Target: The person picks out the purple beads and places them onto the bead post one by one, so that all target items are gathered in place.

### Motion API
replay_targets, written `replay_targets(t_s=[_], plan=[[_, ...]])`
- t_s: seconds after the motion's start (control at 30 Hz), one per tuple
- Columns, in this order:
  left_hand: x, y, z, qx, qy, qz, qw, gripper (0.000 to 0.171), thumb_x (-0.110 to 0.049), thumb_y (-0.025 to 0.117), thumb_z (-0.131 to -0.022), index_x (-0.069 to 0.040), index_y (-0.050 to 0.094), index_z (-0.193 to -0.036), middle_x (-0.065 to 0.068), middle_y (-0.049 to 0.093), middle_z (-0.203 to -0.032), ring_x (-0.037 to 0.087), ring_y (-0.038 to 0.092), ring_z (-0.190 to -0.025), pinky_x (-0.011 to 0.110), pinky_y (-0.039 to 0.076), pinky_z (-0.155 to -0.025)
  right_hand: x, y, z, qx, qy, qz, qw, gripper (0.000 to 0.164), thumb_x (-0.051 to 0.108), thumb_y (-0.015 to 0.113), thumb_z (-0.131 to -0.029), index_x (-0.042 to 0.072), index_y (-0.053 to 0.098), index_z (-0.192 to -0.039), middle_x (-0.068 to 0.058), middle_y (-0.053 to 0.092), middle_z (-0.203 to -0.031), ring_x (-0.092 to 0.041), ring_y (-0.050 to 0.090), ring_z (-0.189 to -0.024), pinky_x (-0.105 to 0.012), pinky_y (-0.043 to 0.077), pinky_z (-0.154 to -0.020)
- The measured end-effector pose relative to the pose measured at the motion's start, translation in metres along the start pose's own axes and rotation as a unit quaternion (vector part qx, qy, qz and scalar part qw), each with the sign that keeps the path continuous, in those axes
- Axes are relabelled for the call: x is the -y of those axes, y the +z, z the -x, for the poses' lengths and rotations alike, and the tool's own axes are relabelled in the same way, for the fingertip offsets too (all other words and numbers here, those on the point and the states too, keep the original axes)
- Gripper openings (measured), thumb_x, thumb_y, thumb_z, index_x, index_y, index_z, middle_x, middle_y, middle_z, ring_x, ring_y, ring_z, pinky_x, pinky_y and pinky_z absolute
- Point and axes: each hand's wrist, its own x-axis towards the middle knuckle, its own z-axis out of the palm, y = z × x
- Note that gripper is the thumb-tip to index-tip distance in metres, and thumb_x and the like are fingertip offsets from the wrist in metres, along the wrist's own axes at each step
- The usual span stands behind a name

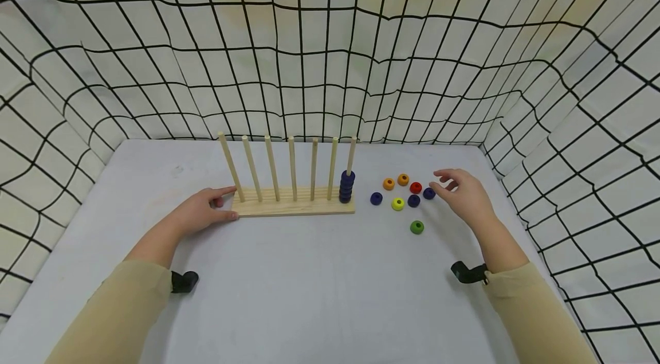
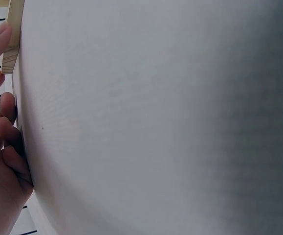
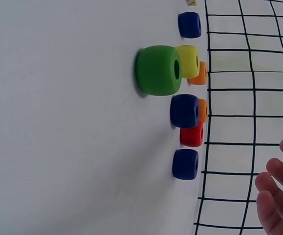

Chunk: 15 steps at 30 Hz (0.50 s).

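Observation:
My left hand holds the left end of a wooden peg stand, thumb at the front edge and index finger near the leftmost peg. In the left wrist view the stand's end shows between thumb and fingers. Several upright pegs rise from it, and dark blue beads are stacked on the rightmost one. My right hand hovers with bent, spread fingers and nothing in them, fingertips close to a loose blue bead. The right wrist view shows this blue bead apart from the fingers.
Right of the stand lie a green bead, a yellow bead, a red bead, two orange beads and two more blue beads. Black netting over white cloth walls the table's back and sides.

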Motion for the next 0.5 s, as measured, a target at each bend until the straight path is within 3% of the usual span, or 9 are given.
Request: replay_targets(t_s=[0.5], plan=[[0.001, 0.0, 0.0, -0.002, 0.001, -0.003, 1.0, 0.085, -0.048, 0.076, -0.084, -0.008, 0.042, -0.15, 0.01, 0.044, -0.101, 0.026, 0.043, -0.093, 0.041, 0.033, -0.077, -0.013, 0.011, -0.005, 0.042, 0.004, 0.024, 0.999, 0.046, 0.032, 0.065, -0.096, 0.009, 0.06, -0.136, -0.015, 0.06, -0.122, -0.029, 0.057, -0.102, -0.041, 0.048, -0.075]])
